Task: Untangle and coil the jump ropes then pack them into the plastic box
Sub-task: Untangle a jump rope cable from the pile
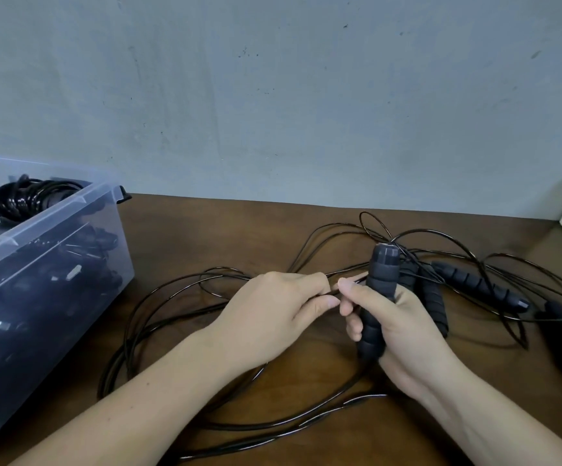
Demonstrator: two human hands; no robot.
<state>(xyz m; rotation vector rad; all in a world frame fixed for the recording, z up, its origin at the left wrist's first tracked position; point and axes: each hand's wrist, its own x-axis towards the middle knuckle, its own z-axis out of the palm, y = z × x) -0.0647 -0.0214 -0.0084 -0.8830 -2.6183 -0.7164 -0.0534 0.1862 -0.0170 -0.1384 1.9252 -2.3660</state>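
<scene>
Box [48,219] cropped at left edge — contents murky; right hand [407,338] grips handle [382,280].

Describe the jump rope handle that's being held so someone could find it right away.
On the brown table, right of the plastic box, the right hand grips a dark ribbed handle. It alone stands upright; the other handles lie flat beside it.

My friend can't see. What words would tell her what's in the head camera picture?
A person's right hand holds a dark jump-rope handle upright while the left hand pinches thin black cord beside it. More cord lies tangled on the brown table, with other handles at right and a clear plastic box of coiled ropes at left.
</scene>
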